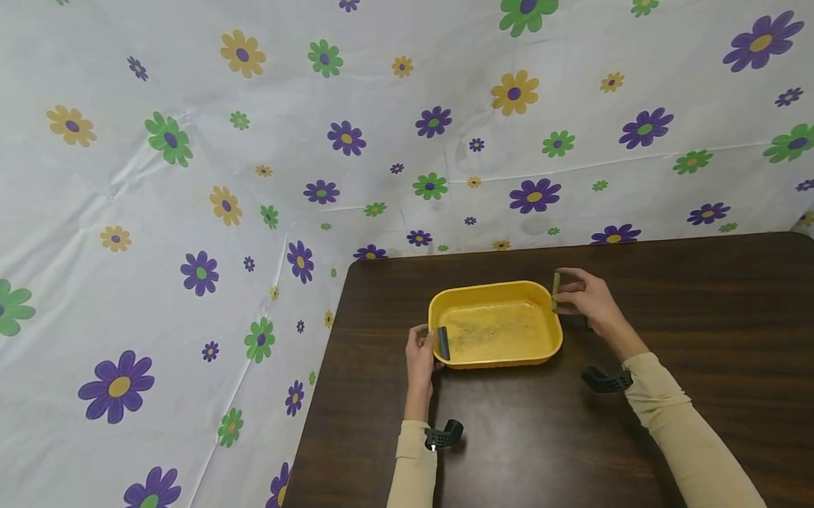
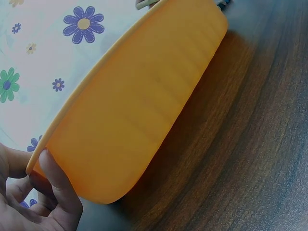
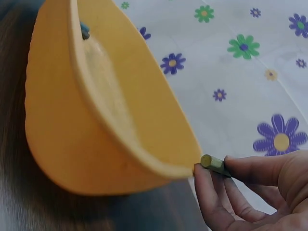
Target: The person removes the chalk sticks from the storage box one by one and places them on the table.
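A yellow plastic tub (image 1: pixel 498 361) stands on the dark wooden table. My left hand (image 1: pixel 420 356) grips its left end; in the left wrist view, the fingers pinch the rim from both sides. Inside that end leans a dark grey stick (image 1: pixel 444 343), of which only the tip shows in the right wrist view. At the opposite end, my right hand (image 1: pixel 587 301) pinches a short olive-green stick (image 3: pixel 214 164) between thumb and fingers. The green stick is upright in the head view, right beside the tub's rim, with a fingertip at the rim's corner.
A small dark thing (image 1: pixel 588 323) shows just below the right hand. Each wrist wears a black camera mount (image 1: pixel 607 380). Behind the table (image 1: pixel 521 444) and along its left side hangs a white flowered sheet (image 1: pixel 374 76).
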`<state>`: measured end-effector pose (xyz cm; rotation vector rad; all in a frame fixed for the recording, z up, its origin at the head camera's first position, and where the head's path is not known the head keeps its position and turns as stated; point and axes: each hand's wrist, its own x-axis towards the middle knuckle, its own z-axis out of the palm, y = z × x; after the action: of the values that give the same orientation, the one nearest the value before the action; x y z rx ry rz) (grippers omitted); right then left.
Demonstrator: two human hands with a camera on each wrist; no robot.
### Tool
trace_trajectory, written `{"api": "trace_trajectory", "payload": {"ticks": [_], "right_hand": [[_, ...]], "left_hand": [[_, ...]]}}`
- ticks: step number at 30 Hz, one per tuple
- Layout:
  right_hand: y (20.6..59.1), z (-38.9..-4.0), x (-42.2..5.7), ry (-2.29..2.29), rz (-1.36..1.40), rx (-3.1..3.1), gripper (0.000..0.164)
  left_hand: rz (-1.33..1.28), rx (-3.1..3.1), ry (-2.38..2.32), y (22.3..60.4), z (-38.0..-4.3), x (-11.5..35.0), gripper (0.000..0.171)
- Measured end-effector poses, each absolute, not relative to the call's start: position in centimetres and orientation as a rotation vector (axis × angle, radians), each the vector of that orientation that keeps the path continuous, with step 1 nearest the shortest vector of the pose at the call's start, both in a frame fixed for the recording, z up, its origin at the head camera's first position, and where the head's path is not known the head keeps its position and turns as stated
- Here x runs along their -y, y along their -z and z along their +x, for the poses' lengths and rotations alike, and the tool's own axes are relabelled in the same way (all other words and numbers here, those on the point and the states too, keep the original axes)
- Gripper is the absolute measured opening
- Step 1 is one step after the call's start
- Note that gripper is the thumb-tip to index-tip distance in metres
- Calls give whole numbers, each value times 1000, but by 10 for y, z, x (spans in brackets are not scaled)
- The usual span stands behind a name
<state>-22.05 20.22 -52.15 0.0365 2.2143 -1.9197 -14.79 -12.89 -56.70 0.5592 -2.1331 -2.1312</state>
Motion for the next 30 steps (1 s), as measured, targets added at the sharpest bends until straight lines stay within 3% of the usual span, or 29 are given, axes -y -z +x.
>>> {"api": "trace_trajectory", "payload": {"ticks": [30], "right_hand": [[548, -205, -265, 2003, 232, -2224, 68]], "left_hand": [[539, 2136, 2135, 565, -147, 129, 30]]}}
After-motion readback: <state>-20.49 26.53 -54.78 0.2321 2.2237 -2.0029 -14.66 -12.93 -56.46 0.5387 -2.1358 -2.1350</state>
